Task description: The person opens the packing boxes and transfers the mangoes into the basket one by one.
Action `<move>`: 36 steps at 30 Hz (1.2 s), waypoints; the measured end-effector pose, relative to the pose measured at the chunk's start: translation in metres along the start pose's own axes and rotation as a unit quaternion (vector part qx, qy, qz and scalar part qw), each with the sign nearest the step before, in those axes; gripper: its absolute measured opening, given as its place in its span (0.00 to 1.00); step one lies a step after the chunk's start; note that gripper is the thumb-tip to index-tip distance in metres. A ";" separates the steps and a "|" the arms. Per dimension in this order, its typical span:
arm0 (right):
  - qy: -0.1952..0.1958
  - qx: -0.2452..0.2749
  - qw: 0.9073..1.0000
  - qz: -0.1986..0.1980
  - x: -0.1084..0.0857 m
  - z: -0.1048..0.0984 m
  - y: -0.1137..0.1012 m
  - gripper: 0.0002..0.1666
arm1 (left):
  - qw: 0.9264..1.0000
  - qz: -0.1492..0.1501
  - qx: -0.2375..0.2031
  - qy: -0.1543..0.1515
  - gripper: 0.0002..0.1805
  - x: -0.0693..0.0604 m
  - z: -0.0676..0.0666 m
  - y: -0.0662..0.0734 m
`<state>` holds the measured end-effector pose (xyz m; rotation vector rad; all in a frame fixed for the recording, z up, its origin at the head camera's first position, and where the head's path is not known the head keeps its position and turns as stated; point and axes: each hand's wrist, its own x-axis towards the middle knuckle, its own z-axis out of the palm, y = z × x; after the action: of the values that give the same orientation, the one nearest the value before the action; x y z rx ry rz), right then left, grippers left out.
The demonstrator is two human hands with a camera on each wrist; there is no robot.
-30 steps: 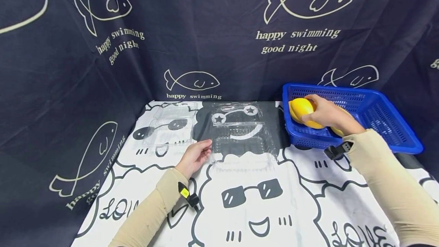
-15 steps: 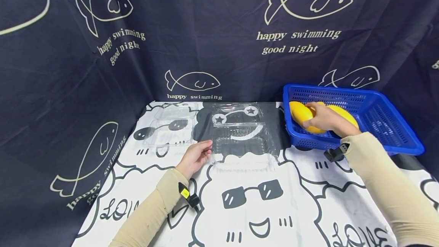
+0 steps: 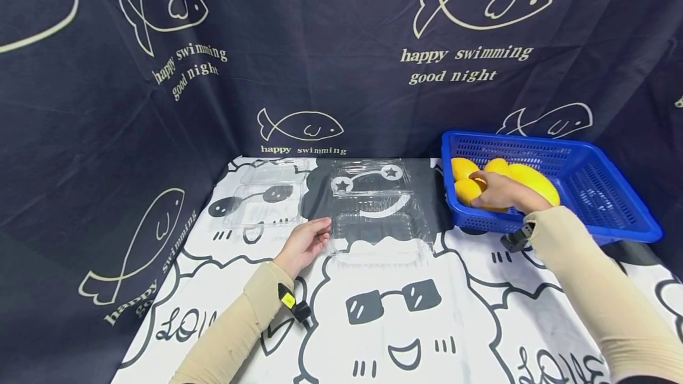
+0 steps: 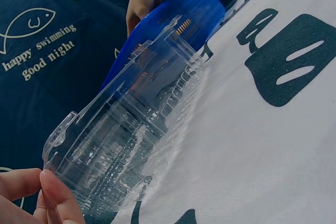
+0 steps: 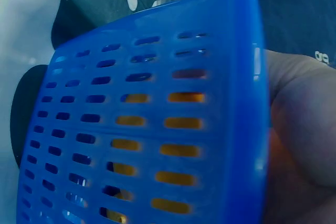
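In the head view my left hand (image 3: pixel 305 245) is at the near left edge of a clear plastic clamshell box (image 3: pixel 376 218), which lies with its lid folded back. The left wrist view shows its thumb and fingers (image 4: pixel 55 190) pinching a corner of the box's rim. My right hand (image 3: pixel 498 190) reaches into a blue basket (image 3: pixel 629 206), its thumb and fingers around a smooth yellow mango (image 3: pixel 467 192) by the left wall. Several other mangoes (image 3: pixel 533 182) lie beside it. The basket wall (image 5: pixel 142 129) hides most of the grip in the right wrist view.
A second clear plastic box (image 3: pixel 267 203) lies at the left on the patterned tablecloth (image 3: pixel 405 330). Dark fish-print curtains (image 3: pixel 331 64) close off the back and sides. The basket's raised rim stands between my right forearm and the mangoes.
My right hand has come down lower in the basket and slightly toward me. The mango it held up has been lowered, and more mangoes show around it. My left hand stays in place.
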<state>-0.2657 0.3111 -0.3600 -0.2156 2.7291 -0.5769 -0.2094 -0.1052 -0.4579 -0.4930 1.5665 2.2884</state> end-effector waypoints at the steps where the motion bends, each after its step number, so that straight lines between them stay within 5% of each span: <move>1: -0.003 -0.001 1.000 -0.002 0.001 0.001 0.001 0.46 | 1.000 -0.001 0.000 0.002 0.14 0.000 0.000 0.000; 10: -0.020 -0.005 0.999 -0.035 0.009 0.009 0.012 0.40 | 1.000 0.002 -0.002 0.003 0.14 0.000 0.000 0.000; 29: -0.056 -0.023 0.998 -0.019 0.016 0.010 0.023 0.38 | 1.000 -0.001 -0.005 0.006 0.11 -0.001 0.001 0.000; 36: -0.059 -0.012 0.998 0.033 0.019 0.005 0.018 0.35 | 1.000 0.001 -0.006 0.004 0.10 0.000 0.001 -0.001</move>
<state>-0.2833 0.3214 -0.3775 -0.1605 2.6192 -0.4972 -0.2094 -0.1037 -0.4579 -0.5059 1.5592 2.3001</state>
